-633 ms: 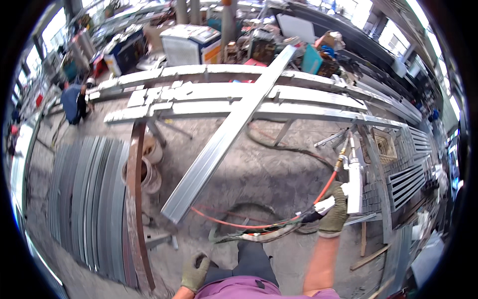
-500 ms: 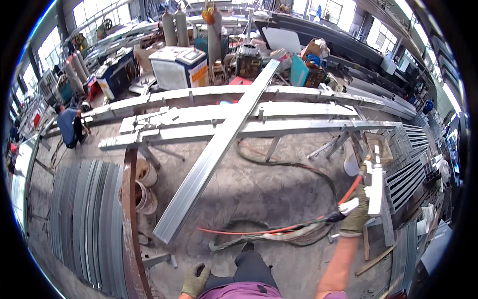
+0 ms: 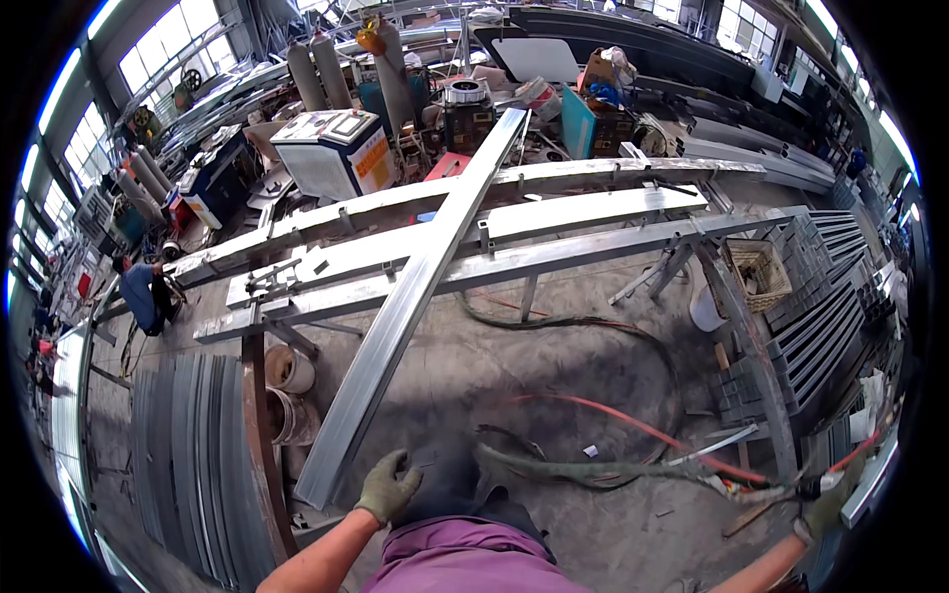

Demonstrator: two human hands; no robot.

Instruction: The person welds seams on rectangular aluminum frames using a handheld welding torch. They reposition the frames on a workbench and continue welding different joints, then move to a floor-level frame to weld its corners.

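My left hand [image 3: 388,489], in an olive work glove, is empty with fingers apart, above my thigh and just right of the near end of a long silver metal bar [image 3: 410,287]. That bar lies slantwise across the beams on the trestles. At the lower right, my right hand [image 3: 832,506], gloved and blurred, is closed on a hose-fed welding torch [image 3: 813,486], mostly hidden at the dark rim. A red hose [image 3: 692,452] and a dark sleeved hose [image 3: 593,468] lead to it. A grey metal piece [image 3: 872,484] shows beside this hand.
Long metal beams [image 3: 593,247] lie crosswise on trestles. Dark metal strips [image 3: 188,465] are stacked at left, beside a rusty beam [image 3: 259,445] and buckets [image 3: 289,371]. A person [image 3: 146,294] crouches at far left. Metal profiles [image 3: 820,336], a basket [image 3: 756,272] and a trestle leg [image 3: 756,366] stand right.
My right hand has swung right and down with the torch, dragging the hoses rightward. My left hand has risen and its fingers have spread. The view has turned and tilted.
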